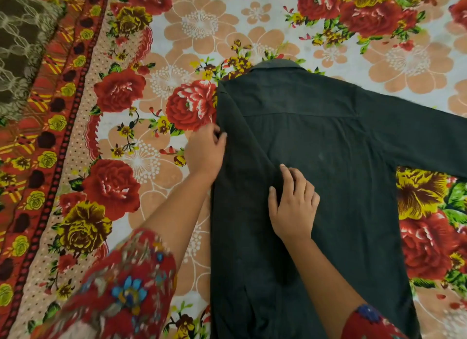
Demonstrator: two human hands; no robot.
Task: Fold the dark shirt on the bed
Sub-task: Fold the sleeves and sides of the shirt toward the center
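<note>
The dark shirt [336, 162] lies back-up on the flowered bedsheet [156, 162], collar at the far end. Its left side is folded inward, giving a straight left edge, and its right sleeve stretches out to the right. My left hand [206, 151] is at that left edge below the shoulder, fingers curled onto the fabric. My right hand [293, 202] rests flat on the middle of the shirt, fingers spread and pressing on the folded layer.
A brown patterned pillow or blanket [22, 43] lies at the far left corner. The sheet's red border [50, 136] runs along the left. My red flowered sleeves [121, 288] fill the near edge.
</note>
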